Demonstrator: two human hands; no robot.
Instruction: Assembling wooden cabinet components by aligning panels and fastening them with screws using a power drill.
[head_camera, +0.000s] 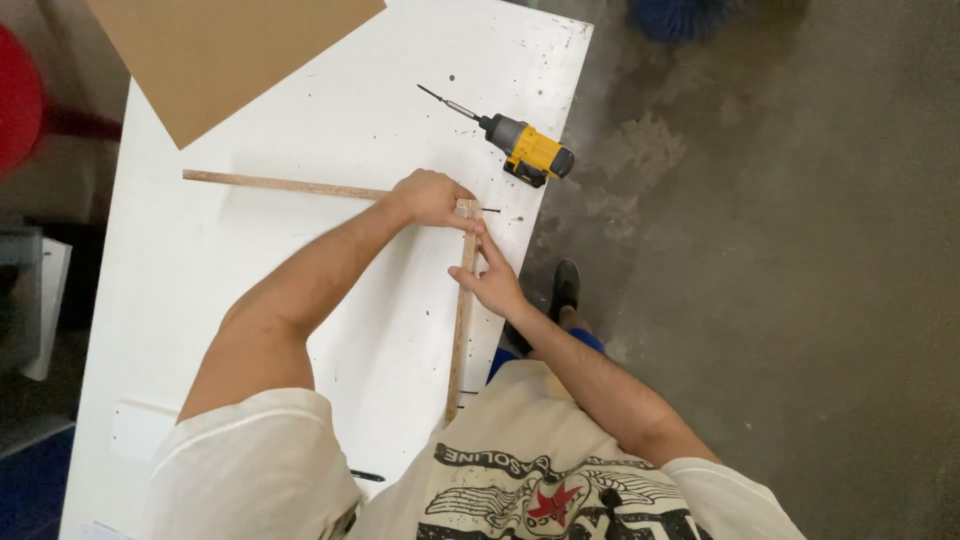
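Two thin wooden strips meet at a right-angle corner toward the far right of the white worktable (200, 260). The horizontal strip (280, 184) runs leftward from the corner; the upright strip (460, 330) runs from it toward the near edge. Both look light, stiff and narrow, likely to split near their ends and to slide easily on the smooth painted top, so the best hold seems to be right at the joint, pressing down flat.

The left hand (430, 198) is closed over the end of the horizontal strip at the corner. The right hand (492, 280) pinches the upright strip just below the joint, fingers extended along it. A dark screw (490, 210) lies just right of the corner.

Farther off, near the table's far right edge, a yellow and black cordless drill (525, 148) lies on its side, bit pointing left. A brown fibreboard sheet (220, 50) overhangs the far left corner. No packages, labels or signs show on the table. A grey concrete floor (780, 250) lies to the right.
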